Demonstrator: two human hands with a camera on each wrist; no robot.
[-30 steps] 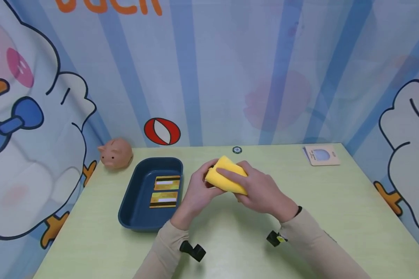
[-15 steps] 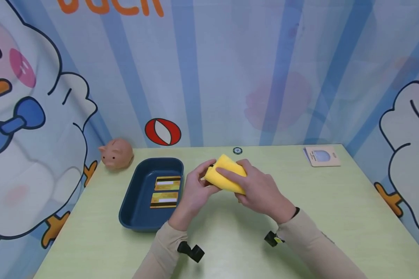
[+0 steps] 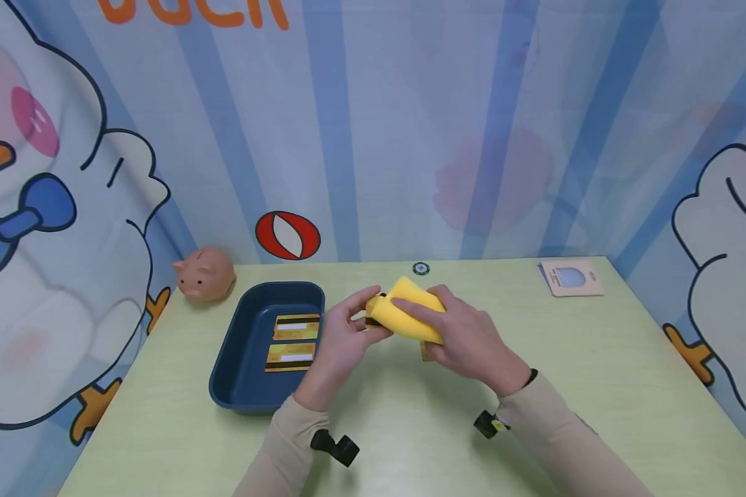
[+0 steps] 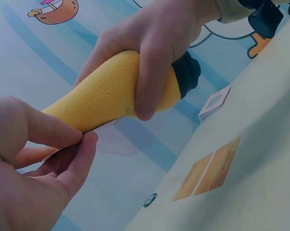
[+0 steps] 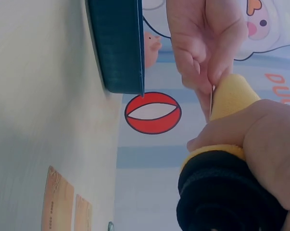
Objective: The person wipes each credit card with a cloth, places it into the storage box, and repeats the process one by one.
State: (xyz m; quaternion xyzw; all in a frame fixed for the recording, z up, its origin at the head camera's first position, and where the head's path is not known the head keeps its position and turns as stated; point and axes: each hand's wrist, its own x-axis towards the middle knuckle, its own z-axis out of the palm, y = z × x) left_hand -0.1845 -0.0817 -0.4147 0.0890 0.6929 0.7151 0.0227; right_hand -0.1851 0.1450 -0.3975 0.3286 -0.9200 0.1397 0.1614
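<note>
My right hand [image 3: 475, 338] wraps around a soft yellow roll, a fuzzy cloth or sponge [image 3: 408, 312] with a black gathered end [image 4: 187, 74]. My left hand [image 3: 342, 338] pinches a gold card with a black stripe [image 3: 373, 321] between thumb and fingers. Seen edge-on in the right wrist view, that card [image 5: 211, 102] lies along the yellow surface. Both hands are held above the table. Below the right hand, two more gold cards [image 4: 217, 166] lie side by side on the tabletop; one card [image 3: 427, 352] peeks out in the head view.
Left of my hands stands a dark blue tray [image 3: 239, 376] holding two gold cards [image 3: 290, 357]. Behind it sits a pink piggy bank [image 3: 205, 275]. A small round disc [image 3: 421, 268] and a pale pink packet [image 3: 572, 277] lie along the table's back edge.
The yellow roll has slid slightly right along the card, so more of the pinched card shows. A card on the table has come more into view under the right hand.
</note>
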